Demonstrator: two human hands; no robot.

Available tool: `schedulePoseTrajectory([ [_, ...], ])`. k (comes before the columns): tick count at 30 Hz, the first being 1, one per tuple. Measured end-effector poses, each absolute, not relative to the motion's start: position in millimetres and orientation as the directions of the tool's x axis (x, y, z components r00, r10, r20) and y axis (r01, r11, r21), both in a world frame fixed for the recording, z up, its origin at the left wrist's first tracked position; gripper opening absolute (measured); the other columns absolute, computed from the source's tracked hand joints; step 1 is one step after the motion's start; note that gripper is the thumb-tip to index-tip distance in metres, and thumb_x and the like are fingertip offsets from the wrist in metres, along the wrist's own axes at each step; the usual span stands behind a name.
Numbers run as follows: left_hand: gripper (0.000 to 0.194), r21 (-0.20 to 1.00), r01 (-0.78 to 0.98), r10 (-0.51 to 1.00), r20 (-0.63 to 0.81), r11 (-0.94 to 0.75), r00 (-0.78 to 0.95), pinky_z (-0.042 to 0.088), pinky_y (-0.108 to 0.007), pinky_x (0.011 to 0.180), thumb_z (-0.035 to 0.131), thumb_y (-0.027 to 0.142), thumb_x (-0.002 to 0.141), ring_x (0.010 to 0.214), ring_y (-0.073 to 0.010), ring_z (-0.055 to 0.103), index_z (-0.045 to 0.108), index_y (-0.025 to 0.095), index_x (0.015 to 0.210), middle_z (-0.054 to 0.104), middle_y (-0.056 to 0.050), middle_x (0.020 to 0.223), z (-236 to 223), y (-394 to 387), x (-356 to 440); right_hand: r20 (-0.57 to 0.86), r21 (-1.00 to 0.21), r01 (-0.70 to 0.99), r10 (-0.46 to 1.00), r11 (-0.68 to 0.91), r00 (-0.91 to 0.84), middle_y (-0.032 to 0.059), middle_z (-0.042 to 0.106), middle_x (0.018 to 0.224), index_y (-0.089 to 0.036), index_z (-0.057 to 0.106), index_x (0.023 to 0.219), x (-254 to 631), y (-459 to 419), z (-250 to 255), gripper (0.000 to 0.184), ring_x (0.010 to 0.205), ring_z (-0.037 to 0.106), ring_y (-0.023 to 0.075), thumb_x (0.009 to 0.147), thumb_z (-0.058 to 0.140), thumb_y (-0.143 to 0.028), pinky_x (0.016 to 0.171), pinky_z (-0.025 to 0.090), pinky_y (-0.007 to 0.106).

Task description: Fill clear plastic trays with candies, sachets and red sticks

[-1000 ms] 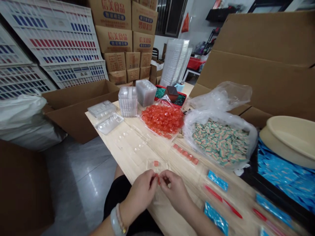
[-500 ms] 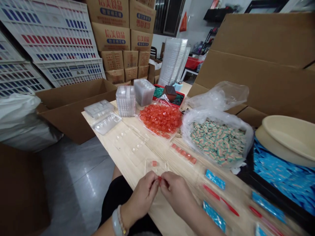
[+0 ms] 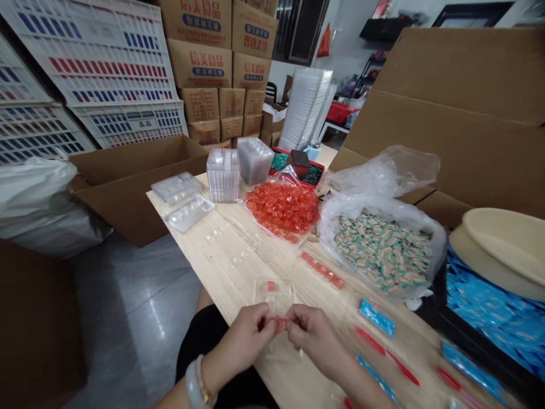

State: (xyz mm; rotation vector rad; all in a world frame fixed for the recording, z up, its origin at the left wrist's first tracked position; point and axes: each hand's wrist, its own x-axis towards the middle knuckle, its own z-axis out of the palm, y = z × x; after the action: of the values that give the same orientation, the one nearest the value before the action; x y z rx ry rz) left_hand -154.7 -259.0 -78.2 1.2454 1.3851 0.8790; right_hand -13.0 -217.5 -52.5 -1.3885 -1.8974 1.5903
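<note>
Found together at lower centre of frame: left hand (image 3: 243, 336) and right hand (image 3: 314, 335), pinched on an orange candy (image 3: 280, 324), just below a clear plastic blister tray (image 3: 275, 296).

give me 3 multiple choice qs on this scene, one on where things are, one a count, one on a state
1. Where is the bag of striped candies relative to the bag of orange candies, from the person's view?
A) to its right
B) to its left
C) in front of it

2. How many orange pieces lie in the small clear plastic tray?
A) none
B) one
C) five

3. What state is the orange piece by the hands in?
A) lying on the table
B) pinched between both hands
C) sealed in a bag

1: A, the striped bag lies further right.
2: B, a single piece shows inside.
3: B, fingers of the left hand and right hand meet on it.
</note>
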Motion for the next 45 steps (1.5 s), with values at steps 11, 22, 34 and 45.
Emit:
schedulePoseTrajectory([
  [11,0.042,0.773,-0.339,0.844,-0.501,0.536,0.192,0.025,-0.019,0.039,0.049,0.055,0.07,0.037,-0.0045,0.034,0.049,0.013,0.064,0.043,0.005,0.047,-92,-265,-144,0.034,-0.92,0.314,0.847,0.234,-0.531,0.0044,0.058,0.08,-0.02,0.059,0.087,-12,-232,-72,0.014,0.076,0.054,0.0141,0.078,0.051,-0.026,0.067,0.044,0.025],
  [22,0.033,0.851,-0.21,0.872,-0.49,0.482,0.015,0.036,-0.022,0.048,0.046,0.033,0.074,0.05,-0.0092,0.048,0.051,0.014,0.1,0.059,-0.003,0.074,-96,-256,-169,0.041,-0.675,0.6,0.834,0.429,-0.55,0.0062,0.056,0.081,-0.017,0.056,0.082,-27,-200,-75,0.013,0.077,0.053,0.0163,0.082,0.044,-0.02,0.07,0.043,0.028],
  [34,0.026,0.883,0.435,0.984,-0.156,0.177,-0.085,0.04,-0.029,0.077,0.04,0.016,0.075,0.082,-0.0191,0.055,0.058,0.016,0.094,0.061,-0.007,0.088,-106,-253,-166,-0.1,-0.676,0.659,0.845,0.33,-0.526,0.0062,0.061,0.081,-0.015,0.054,0.092,-26,-191,-108,0.019,0.073,0.057,0.0166,0.075,0.046,-0.012,0.066,0.045,0.027],
  [45,0.031,0.723,0.689,0.989,-0.132,0.05,0.067,0.04,-0.028,0.074,0.045,0.016,0.076,0.083,-0.018,0.055,0.049,0.017,0.106,0.059,-0.007,0.092,-81,-189,-172,0.118,-0.679,0.662,0.937,0.318,-0.329,0.0052,0.059,0.078,-0.017,0.054,0.085,15,-113,-93,0.017,0.071,0.055,0.0161,0.082,0.04,-0.025,0.065,0.043,0.028],
])
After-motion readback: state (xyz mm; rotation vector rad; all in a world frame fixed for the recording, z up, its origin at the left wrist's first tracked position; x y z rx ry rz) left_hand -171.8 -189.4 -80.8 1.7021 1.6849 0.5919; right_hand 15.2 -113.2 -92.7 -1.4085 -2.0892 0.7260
